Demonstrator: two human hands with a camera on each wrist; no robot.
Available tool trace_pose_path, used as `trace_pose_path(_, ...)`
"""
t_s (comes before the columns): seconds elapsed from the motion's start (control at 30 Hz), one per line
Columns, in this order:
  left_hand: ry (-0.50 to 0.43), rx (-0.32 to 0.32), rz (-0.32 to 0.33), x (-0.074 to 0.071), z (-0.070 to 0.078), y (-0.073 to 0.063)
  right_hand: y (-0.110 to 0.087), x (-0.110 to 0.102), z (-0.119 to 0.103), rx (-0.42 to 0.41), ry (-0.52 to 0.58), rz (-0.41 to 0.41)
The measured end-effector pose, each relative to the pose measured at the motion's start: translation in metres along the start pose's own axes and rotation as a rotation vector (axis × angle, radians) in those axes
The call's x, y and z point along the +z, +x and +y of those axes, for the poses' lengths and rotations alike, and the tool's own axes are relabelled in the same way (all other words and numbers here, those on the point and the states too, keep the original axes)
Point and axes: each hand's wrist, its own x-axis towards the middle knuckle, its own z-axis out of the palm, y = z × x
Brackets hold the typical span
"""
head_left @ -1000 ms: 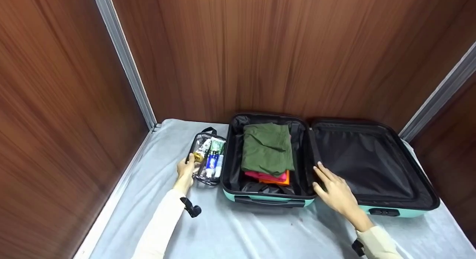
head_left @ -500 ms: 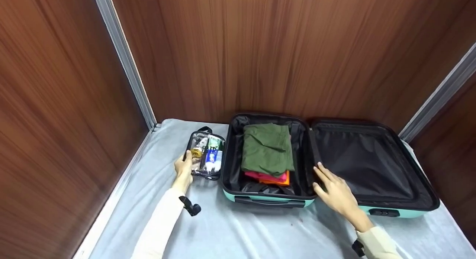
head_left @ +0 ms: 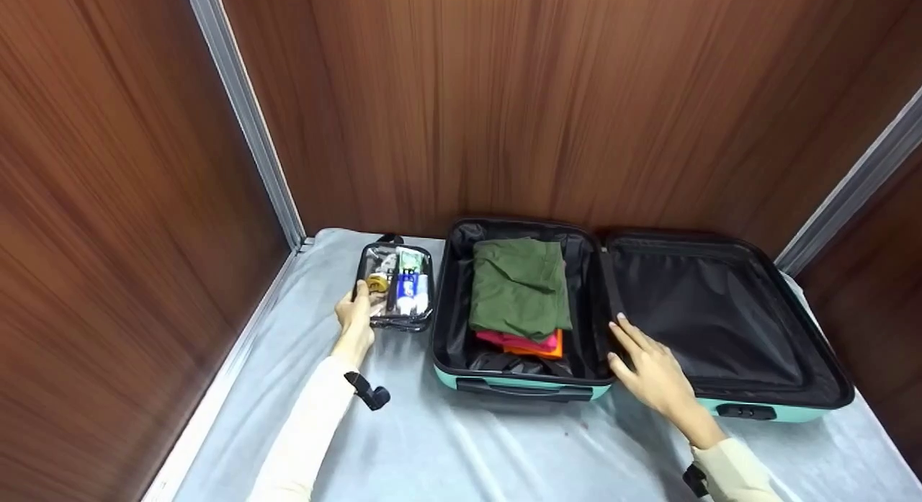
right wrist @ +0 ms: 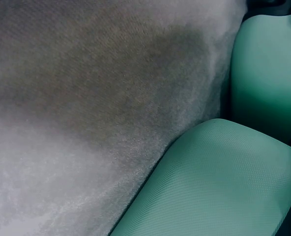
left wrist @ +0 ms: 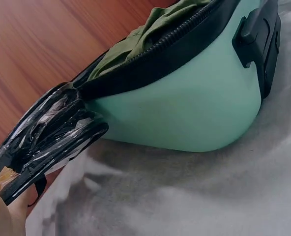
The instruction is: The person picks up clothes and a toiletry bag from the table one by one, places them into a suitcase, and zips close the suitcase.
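Observation:
My left hand [head_left: 355, 320] grips the left side of a clear toiletry bag [head_left: 382, 309] with black trim. Through its plastic show a blue and white toothpaste tube [head_left: 408, 289] and a yellow round item [head_left: 377, 282]. In the left wrist view the bag [left wrist: 47, 130] is raised above the sheet, its end close by the suitcase corner. An open mint-green suitcase [head_left: 522, 383] lies to its right, with folded green clothing [head_left: 517, 286] on top of pink and orange clothes [head_left: 540, 348]. My right hand [head_left: 657, 376], fingers extended, rests on the suitcase's middle edge.
The suitcase's other half [head_left: 709, 322], lined in black, lies spread out on the right. A pale blue sheet [head_left: 461, 444] covers the surface. Wood-grain panels [head_left: 504, 106] stand behind and at both sides. A handle [head_left: 522, 392] is on the suitcase's near side.
The left hand has moved the toiletry bag slightly away from me and a little left, turning it straighter. The right hand has stayed at the suitcase edge.

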Motion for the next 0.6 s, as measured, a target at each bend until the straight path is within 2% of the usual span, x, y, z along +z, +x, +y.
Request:
trace_pose_path(0.27,-0.037,0.02,0.045,0.006,0.014,0.0,0.001,0.0,0.001,0.003,-0.002,-0.007)
trace_pose_path(0.47,-0.042,0.079,0.075,0.016,0.027,-0.006,0.0,0.001,0.003,0.006,-0.003,0.0)
trace_pose_path(0.6,-0.066,0.088,0.069,0.024,0.034,-0.013,0.0,0.001,0.004,-0.001,-0.007,0.014)
